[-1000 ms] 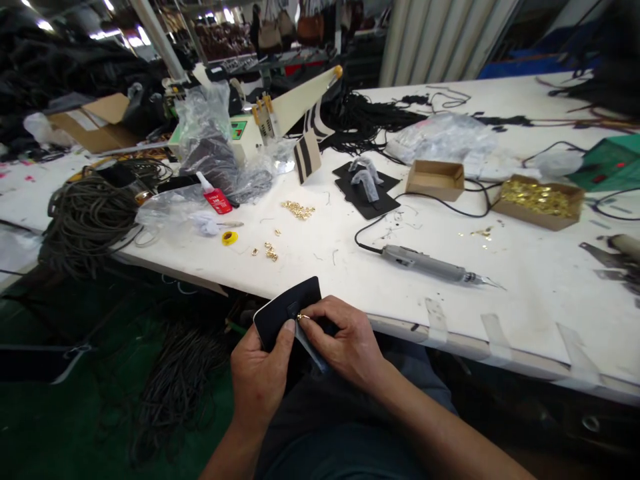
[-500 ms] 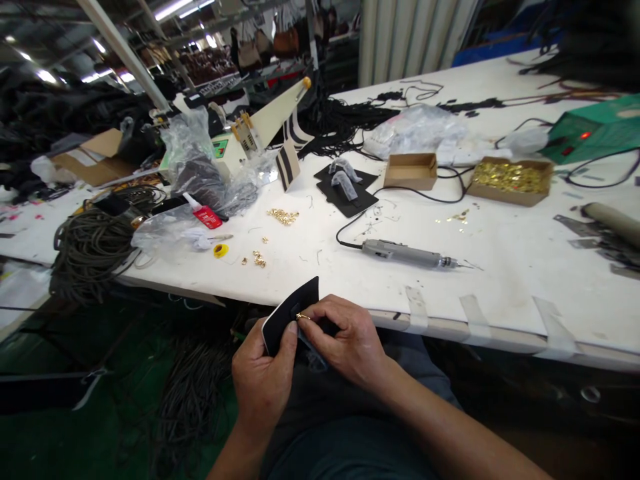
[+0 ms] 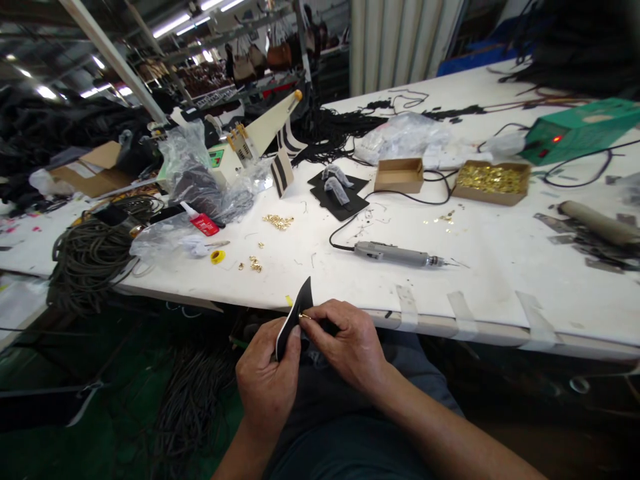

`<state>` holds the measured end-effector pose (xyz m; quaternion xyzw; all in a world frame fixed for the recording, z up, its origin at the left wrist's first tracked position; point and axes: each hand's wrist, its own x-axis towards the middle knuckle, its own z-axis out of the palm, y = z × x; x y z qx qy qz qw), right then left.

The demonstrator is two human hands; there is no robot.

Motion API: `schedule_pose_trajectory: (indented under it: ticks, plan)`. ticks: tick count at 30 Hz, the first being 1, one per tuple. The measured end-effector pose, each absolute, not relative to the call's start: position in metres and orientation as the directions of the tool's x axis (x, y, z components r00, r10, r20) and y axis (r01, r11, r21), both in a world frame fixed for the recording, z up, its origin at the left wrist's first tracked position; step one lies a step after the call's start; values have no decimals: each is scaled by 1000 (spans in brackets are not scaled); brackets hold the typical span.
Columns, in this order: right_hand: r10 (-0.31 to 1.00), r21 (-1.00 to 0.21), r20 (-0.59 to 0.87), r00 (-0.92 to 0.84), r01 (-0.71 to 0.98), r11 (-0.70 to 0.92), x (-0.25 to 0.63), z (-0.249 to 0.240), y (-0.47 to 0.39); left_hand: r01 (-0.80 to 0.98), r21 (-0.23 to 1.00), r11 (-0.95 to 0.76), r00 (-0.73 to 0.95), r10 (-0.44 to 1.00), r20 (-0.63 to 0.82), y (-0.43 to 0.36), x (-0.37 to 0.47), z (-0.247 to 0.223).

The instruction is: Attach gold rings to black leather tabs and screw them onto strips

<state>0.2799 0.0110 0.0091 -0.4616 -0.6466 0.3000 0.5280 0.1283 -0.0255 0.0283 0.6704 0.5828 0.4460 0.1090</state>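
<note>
My left hand (image 3: pixel 267 370) is closed on a black leather-like piece (image 3: pixel 303 297) with a pale edge, its thumb on the dark face. The piece is tilted, its edge turned mostly toward me. Between the thumb and forefinger of my right hand (image 3: pixel 345 337) is a small gold metal fitting (image 3: pixel 303 316), touching the dark face of the piece. Its exact kind is too small to tell. Both hands are just in front of the table edge, above my lap.
On the white table (image 3: pixel 320 267) lie a grey electric screwdriver (image 3: pixel 395 254), loose gold fittings (image 3: pixel 278 221), a yellow tape roll (image 3: pixel 217 257) and a red glue bottle (image 3: pixel 204 224). Farther back are a box of gold parts (image 3: pixel 493 187), an open cardboard box (image 3: pixel 399 177) and black panels (image 3: pixel 340 200).
The black piece has turned so that less of its dark face shows. My left hand has shifted slightly right, and the gold fitting stays against the piece. The camera view has shifted slightly.
</note>
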Motion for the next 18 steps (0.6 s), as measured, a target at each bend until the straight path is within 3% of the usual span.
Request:
schedule_pose_trajectory:
  ticks: [6, 13, 18]
  plan:
    - [920, -885, 392, 27, 286, 368, 277, 4, 8, 700, 602, -384, -11, 837, 548, -29, 132, 23]
    - [913, -896, 389, -123, 179, 406, 284, 14, 3, 723, 520, -454, 68, 797, 600, -34, 129, 12]
    - [933, -938, 322, -162, 81, 338, 287, 22, -2, 770, 420, -481, 153, 778, 609, -37, 131, 7]
